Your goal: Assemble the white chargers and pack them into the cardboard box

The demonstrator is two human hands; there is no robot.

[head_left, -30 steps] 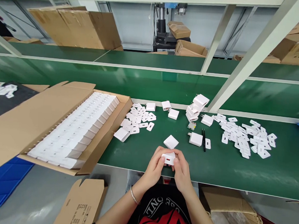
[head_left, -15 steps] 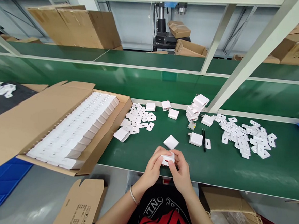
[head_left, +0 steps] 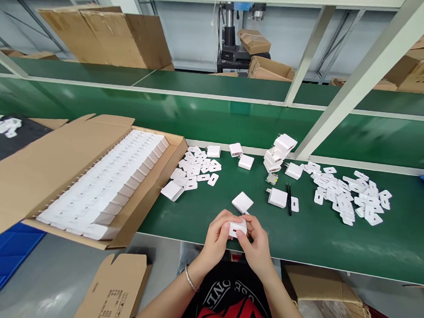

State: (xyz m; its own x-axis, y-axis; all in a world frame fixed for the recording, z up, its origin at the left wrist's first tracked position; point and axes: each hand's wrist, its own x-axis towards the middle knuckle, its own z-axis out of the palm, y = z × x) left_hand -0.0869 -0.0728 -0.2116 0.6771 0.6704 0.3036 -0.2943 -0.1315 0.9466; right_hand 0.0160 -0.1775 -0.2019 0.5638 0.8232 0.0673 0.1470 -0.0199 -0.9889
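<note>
Between both hands, over the bench's front edge, is a white USB charger [head_left: 237,228] with its slotted end facing me. My left hand [head_left: 217,233] is closed around its left side. My right hand [head_left: 255,240] grips the right side, its thumb on the slotted face. Just beyond my fingers lies another white charger housing [head_left: 243,202]. To the right a charger with prongs [head_left: 277,197] rests beside black tweezers [head_left: 289,199] and a single white slotted plate [head_left: 295,204]. Behind these are a small circuit board [head_left: 272,179] and a stack of chargers [head_left: 280,151].
An open cardboard box [head_left: 175,161] at left holds rows of white chargers. Loose slotted plates lie in a left pile [head_left: 197,165] and a larger right pile [head_left: 340,192]. A slanted white post [head_left: 363,77] rises behind the bench. Below right stands a carton [head_left: 326,283] with plastic bags.
The charger in my hands has tilted slightly, and my right thumb has shifted a little left over its slotted face. Everything on the bench stays in place.
</note>
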